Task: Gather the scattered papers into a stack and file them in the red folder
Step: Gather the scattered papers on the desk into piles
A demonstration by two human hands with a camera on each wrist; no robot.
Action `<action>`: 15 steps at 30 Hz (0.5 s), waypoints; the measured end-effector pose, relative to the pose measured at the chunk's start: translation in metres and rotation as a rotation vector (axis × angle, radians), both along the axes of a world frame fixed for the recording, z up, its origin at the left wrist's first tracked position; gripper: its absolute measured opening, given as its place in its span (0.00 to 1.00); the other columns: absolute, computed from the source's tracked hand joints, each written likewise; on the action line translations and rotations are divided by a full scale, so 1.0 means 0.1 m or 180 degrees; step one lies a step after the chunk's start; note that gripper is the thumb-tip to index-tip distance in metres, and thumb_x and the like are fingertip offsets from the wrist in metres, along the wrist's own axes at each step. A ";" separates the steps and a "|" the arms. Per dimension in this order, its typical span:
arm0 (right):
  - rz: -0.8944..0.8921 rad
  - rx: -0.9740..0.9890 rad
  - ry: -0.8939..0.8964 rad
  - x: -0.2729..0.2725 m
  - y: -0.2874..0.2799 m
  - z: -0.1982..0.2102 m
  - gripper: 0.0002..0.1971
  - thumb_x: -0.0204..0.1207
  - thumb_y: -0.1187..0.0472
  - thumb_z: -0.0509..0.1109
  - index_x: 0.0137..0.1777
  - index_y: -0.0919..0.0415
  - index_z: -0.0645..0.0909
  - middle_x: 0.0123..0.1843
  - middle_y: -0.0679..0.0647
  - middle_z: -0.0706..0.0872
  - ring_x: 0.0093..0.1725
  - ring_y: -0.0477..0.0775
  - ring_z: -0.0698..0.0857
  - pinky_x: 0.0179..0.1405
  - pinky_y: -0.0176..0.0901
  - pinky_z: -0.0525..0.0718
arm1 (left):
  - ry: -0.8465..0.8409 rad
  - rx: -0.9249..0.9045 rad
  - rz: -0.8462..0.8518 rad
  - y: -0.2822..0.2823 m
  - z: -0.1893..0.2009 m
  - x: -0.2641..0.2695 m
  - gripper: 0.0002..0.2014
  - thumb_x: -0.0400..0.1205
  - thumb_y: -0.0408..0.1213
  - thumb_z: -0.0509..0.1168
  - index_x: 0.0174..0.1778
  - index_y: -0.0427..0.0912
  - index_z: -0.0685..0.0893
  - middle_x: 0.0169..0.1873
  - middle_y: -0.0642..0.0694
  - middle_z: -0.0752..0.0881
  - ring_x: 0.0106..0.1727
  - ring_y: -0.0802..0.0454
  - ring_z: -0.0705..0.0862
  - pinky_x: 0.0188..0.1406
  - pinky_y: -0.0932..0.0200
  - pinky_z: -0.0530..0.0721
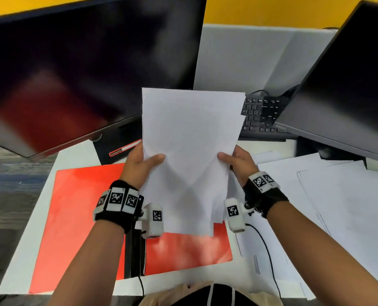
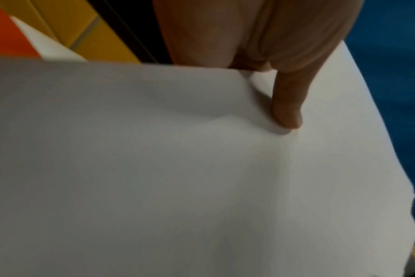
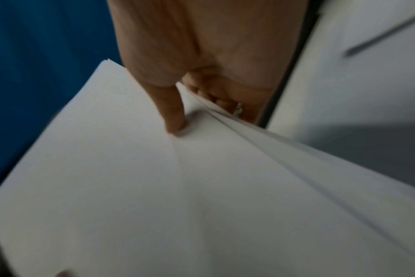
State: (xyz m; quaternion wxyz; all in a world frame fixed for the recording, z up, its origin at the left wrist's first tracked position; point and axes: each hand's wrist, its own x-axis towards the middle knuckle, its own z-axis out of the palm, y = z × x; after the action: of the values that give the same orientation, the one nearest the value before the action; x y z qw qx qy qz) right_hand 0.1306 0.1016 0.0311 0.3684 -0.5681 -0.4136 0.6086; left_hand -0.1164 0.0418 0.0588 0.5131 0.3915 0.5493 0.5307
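I hold a stack of white papers (image 1: 190,138) upright over the desk, its lower edge above the red folder (image 1: 77,217). My left hand (image 1: 139,164) grips the stack's left edge, thumb on the front. My right hand (image 1: 238,162) grips the right edge the same way. In the left wrist view the thumb (image 2: 287,105) presses the top sheet (image 2: 178,168). In the right wrist view the thumb (image 3: 171,110) presses the sheets (image 3: 154,187), whose edges are slightly uneven. The folder lies shut and flat on the white desk, partly under my left forearm.
More loose papers (image 1: 338,206) lie spread on the desk at the right. A large dark monitor (image 1: 84,69) stands at the left, another monitor (image 1: 349,96) at the right, with a black keyboard (image 1: 260,115) between them. A cable (image 1: 267,257) runs from my right wrist.
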 end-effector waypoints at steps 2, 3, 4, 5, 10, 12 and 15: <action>-0.0159 0.0539 0.0128 0.02 0.02 0.18 0.14 0.76 0.75 0.66 0.55 0.58 0.81 0.55 0.60 0.87 0.57 0.60 0.85 0.64 0.55 0.82 | 0.0183 0.0315 0.0125 0.04 0.14 0.05 0.22 0.76 0.23 0.66 0.65 0.44 0.77 0.55 0.53 0.87 0.54 0.62 0.86 0.56 0.64 0.83; -0.0229 0.0793 0.0159 0.02 0.03 0.25 0.15 0.75 0.77 0.64 0.55 0.57 0.80 0.55 0.58 0.86 0.57 0.58 0.84 0.63 0.52 0.82 | 0.0344 0.0475 0.0207 0.06 0.20 0.09 0.21 0.77 0.25 0.65 0.65 0.45 0.76 0.56 0.54 0.85 0.55 0.67 0.85 0.57 0.67 0.82; -0.0299 0.1010 0.0201 0.01 0.04 0.32 0.17 0.75 0.77 0.63 0.56 0.56 0.80 0.54 0.56 0.86 0.56 0.55 0.84 0.62 0.48 0.82 | 0.0486 0.0623 0.0323 0.07 0.24 0.14 0.21 0.78 0.25 0.64 0.66 0.45 0.75 0.57 0.54 0.84 0.56 0.70 0.84 0.58 0.70 0.80; -0.0363 0.1184 0.0227 0.01 0.03 0.39 0.18 0.76 0.77 0.62 0.56 0.55 0.79 0.54 0.53 0.86 0.55 0.51 0.84 0.61 0.44 0.82 | 0.0572 0.0750 0.0476 0.08 0.27 0.20 0.20 0.80 0.24 0.63 0.67 0.43 0.74 0.59 0.52 0.83 0.57 0.72 0.82 0.59 0.71 0.79; -0.0396 0.1520 0.0248 -0.02 -0.04 0.53 0.19 0.74 0.68 0.61 0.65 0.59 0.73 0.57 0.50 0.84 0.56 0.41 0.84 0.62 0.38 0.80 | 0.0559 0.0905 0.0900 0.05 0.20 0.37 0.23 0.82 0.22 0.59 0.74 0.29 0.67 0.64 0.42 0.78 0.55 0.80 0.79 0.59 0.78 0.76; -0.0344 0.1518 0.0203 -0.01 -0.09 0.49 0.20 0.73 0.68 0.61 0.66 0.60 0.72 0.58 0.53 0.83 0.59 0.49 0.82 0.64 0.45 0.79 | 0.0538 0.0859 0.0856 0.02 0.15 0.37 0.25 0.81 0.21 0.60 0.75 0.31 0.65 0.65 0.42 0.78 0.57 0.76 0.80 0.61 0.76 0.77; -0.0394 0.1559 0.0134 -0.02 -0.13 0.50 0.26 0.70 0.67 0.63 0.70 0.62 0.66 0.60 0.50 0.80 0.59 0.46 0.82 0.64 0.46 0.78 | 0.0393 0.0758 0.0823 0.02 0.11 0.32 0.29 0.76 0.19 0.68 0.72 0.32 0.68 0.61 0.44 0.82 0.56 0.67 0.84 0.60 0.69 0.81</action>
State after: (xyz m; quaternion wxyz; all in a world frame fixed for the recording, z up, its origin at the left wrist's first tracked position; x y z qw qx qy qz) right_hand 0.1289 0.0882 0.0807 0.5402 -0.4734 -0.5054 0.4783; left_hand -0.0844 0.0433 0.0702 0.3560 0.4074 0.5588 0.6284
